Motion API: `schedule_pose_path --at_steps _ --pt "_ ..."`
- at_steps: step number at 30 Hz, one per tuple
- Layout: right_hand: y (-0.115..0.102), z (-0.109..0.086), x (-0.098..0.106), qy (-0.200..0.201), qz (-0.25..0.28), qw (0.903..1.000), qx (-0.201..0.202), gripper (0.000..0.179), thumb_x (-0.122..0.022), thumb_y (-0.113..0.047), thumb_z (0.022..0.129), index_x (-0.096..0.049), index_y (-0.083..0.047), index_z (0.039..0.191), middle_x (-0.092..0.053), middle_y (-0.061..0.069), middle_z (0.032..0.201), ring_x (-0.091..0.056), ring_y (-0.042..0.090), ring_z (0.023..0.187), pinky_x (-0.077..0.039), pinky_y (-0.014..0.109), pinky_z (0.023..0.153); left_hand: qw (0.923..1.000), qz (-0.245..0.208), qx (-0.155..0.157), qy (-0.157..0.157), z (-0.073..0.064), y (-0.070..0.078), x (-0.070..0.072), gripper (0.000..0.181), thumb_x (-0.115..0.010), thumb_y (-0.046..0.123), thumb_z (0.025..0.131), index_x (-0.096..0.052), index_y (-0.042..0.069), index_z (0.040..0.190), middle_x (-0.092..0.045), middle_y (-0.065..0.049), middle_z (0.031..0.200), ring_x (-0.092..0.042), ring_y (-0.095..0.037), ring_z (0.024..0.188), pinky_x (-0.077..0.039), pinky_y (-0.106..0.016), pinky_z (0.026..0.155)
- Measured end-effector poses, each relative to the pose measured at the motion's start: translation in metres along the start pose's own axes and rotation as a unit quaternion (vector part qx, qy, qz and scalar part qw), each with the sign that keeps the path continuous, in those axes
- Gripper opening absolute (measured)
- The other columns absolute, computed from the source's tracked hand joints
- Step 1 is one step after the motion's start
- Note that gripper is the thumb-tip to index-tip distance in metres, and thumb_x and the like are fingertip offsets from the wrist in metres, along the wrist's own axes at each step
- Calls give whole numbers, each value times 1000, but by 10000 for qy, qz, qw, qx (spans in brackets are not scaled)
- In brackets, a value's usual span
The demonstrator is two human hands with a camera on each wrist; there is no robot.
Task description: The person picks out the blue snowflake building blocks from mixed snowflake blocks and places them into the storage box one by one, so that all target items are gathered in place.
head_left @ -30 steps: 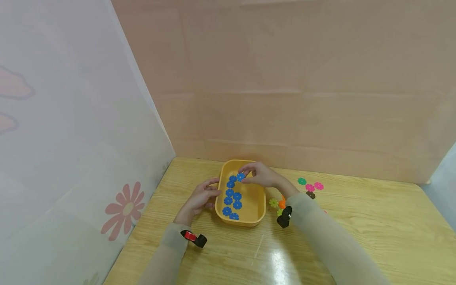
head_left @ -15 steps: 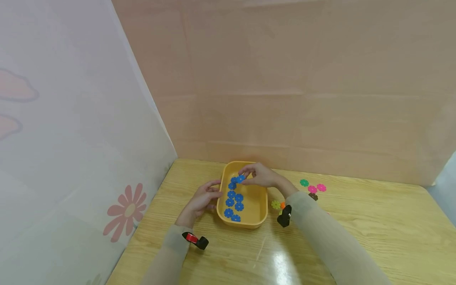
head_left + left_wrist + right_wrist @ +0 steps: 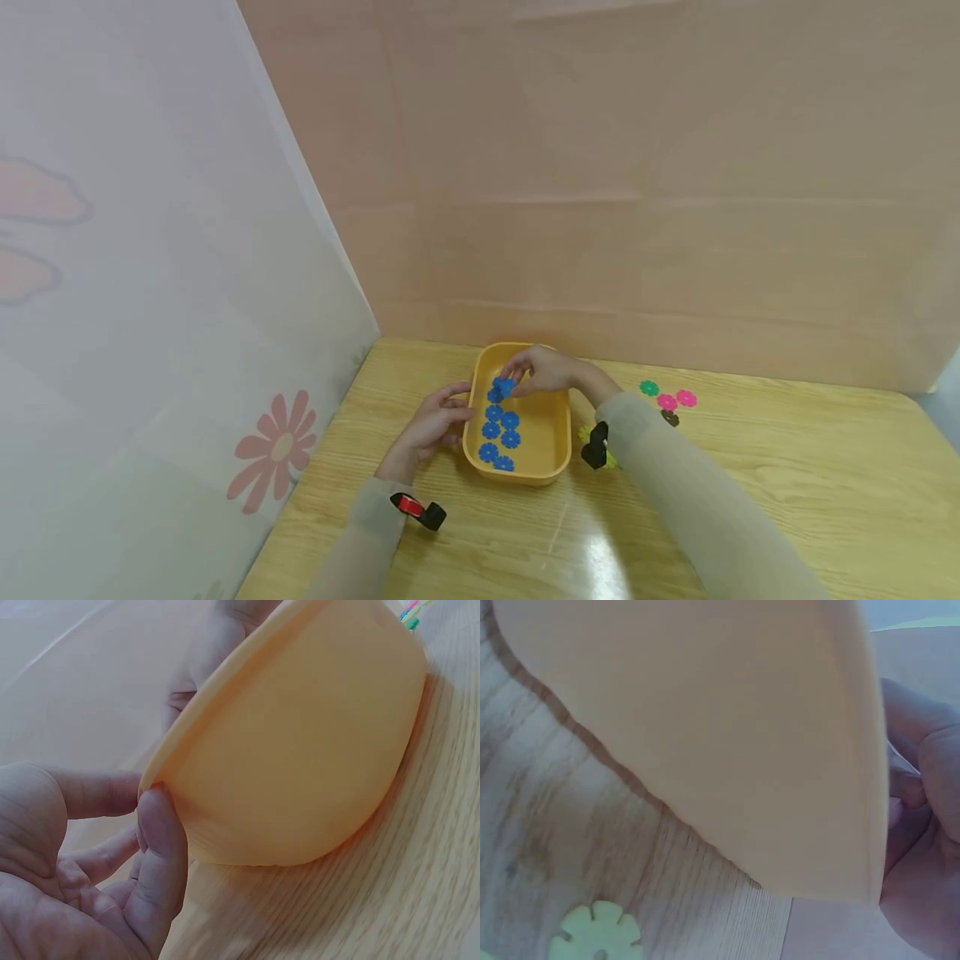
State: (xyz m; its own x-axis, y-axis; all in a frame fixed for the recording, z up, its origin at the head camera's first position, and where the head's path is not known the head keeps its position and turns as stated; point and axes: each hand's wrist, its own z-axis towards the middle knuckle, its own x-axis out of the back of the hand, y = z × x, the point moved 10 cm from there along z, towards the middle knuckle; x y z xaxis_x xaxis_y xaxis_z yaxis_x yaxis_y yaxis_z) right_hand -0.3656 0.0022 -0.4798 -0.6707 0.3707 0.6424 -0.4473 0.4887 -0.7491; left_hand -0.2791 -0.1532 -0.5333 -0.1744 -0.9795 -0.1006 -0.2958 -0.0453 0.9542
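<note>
A yellow plastic tub (image 3: 542,437) stands on the table, with several flat blue flower-shaped pieces (image 3: 491,430) lying mostly along its left half. My left hand (image 3: 435,419) pinches the tub's left rim, as the left wrist view (image 3: 97,862) shows with one finger on each side of the rim. Inside the far part of the tub, my right hand (image 3: 547,368) pinches another blue flower-shaped piece (image 3: 507,387) low over the blue ones there. In the right wrist view the tub's wall (image 3: 727,735) hides those fingertips.
Right of the tub lie a green piece (image 3: 649,387), pink pieces (image 3: 667,402) and a dark brown one (image 3: 670,418). Yellow pieces (image 3: 596,934) lie near the tub's right side, partly under my right forearm. Papered walls stand behind and at left.
My right hand has lowered the blue flower-shaped piece toward the other pieces in the tub. My left hand keeps its hold on the rim. The head view has shifted slightly.
</note>
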Motion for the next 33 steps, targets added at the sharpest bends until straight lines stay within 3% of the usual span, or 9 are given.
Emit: schedule_pose_path --at_steps 15,33 --pt "-3 7 -8 -53 -791 9968 66 30 -82 -19 91 -75 -7 117 -73 -5 97 -65 12 92 -52 35 90 9999 79 -16 68 -3 2 5 59 -70 11 97 -49 7 152 -59 -10 109 -64 -21 88 -56 -28 58" --pt "-4 8 -10 -48 -833 9965 76 29 -82 -13 91 -74 -3 117 -75 -1 96 -66 10 90 -54 35 91 9998 172 -38 56 -3 2 8 58 -71 13 97 -50 8 151 -60 -11 111 -66 -22 88 -57 -28 58"
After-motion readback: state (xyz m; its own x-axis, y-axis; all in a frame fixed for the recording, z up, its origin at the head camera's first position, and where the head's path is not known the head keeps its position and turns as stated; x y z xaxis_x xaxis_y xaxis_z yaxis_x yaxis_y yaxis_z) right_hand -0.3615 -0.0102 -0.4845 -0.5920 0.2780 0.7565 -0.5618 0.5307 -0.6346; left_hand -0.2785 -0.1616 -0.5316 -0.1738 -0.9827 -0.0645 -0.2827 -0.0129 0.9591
